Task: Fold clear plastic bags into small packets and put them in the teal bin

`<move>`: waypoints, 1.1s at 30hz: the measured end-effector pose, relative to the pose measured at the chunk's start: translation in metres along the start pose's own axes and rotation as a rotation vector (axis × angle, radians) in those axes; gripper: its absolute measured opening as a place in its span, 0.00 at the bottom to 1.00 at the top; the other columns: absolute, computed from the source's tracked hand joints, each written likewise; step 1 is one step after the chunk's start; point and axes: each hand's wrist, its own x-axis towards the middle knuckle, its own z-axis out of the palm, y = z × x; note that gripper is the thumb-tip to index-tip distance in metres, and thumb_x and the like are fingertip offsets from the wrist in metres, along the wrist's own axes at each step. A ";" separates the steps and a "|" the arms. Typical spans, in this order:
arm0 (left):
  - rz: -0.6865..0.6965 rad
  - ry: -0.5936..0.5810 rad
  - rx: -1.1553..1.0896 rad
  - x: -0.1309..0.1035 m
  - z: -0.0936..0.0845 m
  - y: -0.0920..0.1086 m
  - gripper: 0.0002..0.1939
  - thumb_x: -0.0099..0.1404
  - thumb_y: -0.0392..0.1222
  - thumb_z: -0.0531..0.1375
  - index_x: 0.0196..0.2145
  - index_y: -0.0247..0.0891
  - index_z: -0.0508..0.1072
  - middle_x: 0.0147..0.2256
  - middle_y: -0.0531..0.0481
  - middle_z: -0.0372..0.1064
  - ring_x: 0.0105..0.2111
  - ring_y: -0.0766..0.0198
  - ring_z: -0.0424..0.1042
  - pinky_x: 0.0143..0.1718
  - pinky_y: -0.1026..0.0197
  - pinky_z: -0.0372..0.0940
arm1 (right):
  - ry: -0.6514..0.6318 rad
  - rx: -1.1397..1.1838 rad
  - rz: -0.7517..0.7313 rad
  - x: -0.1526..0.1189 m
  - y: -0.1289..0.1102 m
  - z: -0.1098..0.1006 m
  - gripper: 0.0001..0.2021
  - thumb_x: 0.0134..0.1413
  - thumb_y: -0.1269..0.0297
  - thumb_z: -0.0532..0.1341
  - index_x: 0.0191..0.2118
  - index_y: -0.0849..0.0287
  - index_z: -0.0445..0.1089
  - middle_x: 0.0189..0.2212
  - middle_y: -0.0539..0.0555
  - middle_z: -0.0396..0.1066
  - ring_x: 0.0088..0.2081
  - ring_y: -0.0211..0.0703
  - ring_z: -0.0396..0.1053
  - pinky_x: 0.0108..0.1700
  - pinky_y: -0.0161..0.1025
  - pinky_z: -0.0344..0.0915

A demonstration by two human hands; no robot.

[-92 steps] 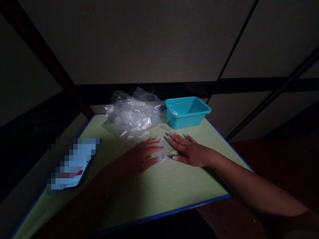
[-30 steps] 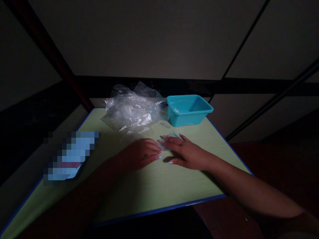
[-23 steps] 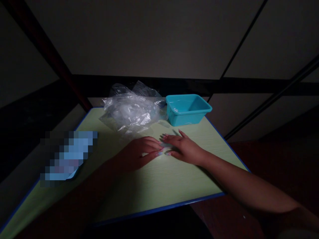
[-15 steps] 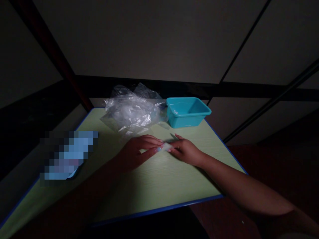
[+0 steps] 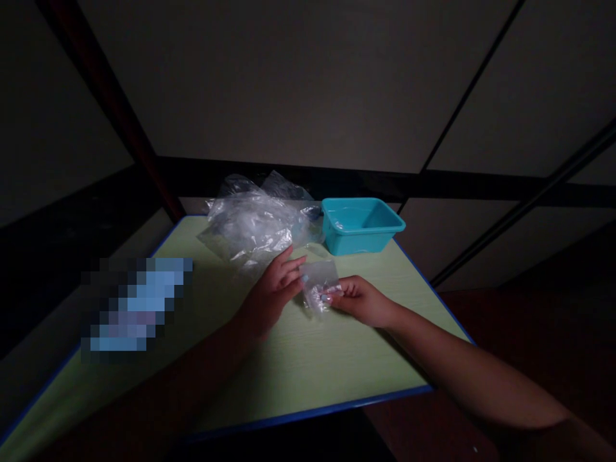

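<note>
A small clear plastic bag (image 5: pixel 321 276) is pinched between the thumb and fingers of my right hand (image 5: pixel 363 300), just above the table. It looks flat along the top and crumpled lower down. On its left side, my left hand (image 5: pixel 274 292) has its fingers apart, with the thumb tip at the bag's edge. Whether that thumb presses on the plastic is hard to make out. Behind my left hand lies a heap of clear plastic bags (image 5: pixel 255 221). A turquoise plastic basin (image 5: pixel 360 240) stands beyond my right hand.
The pale green table (image 5: pixel 298 378) has a blue edge. At its left side lies a flat bluish object (image 5: pixel 144 301), blurred out by pixelation. Dark-banded panels (image 5: pixel 289 83) rise directly behind the table.
The small bag, bunched between both hands before, now shows spread out in my right hand. My left hand's fingers have lifted and parted. The view has tilted slightly.
</note>
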 end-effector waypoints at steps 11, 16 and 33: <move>-0.534 -0.001 -0.324 0.009 0.004 -0.002 0.16 0.66 0.46 0.58 0.45 0.30 0.70 0.42 0.37 0.76 0.39 0.57 0.76 0.41 0.59 0.70 | -0.037 0.231 0.011 0.001 -0.004 0.006 0.18 0.47 0.49 0.69 0.29 0.63 0.75 0.26 0.50 0.73 0.28 0.35 0.66 0.38 0.36 0.64; -0.549 0.015 -0.296 0.009 0.002 -0.001 0.14 0.66 0.42 0.58 0.44 0.28 0.73 0.38 0.38 0.77 0.33 0.58 0.77 0.37 0.59 0.71 | -0.091 0.288 0.083 0.000 -0.006 0.008 0.20 0.45 0.48 0.70 0.29 0.64 0.74 0.25 0.50 0.73 0.27 0.35 0.68 0.36 0.35 0.66; -0.401 0.070 0.231 0.011 -0.012 0.001 0.25 0.44 0.38 0.68 0.43 0.30 0.76 0.26 0.49 0.75 0.24 0.64 0.71 0.25 0.65 0.63 | -0.053 0.241 0.375 -0.002 -0.010 -0.005 0.23 0.41 0.48 0.70 0.34 0.63 0.70 0.20 0.47 0.71 0.18 0.31 0.65 0.20 0.28 0.61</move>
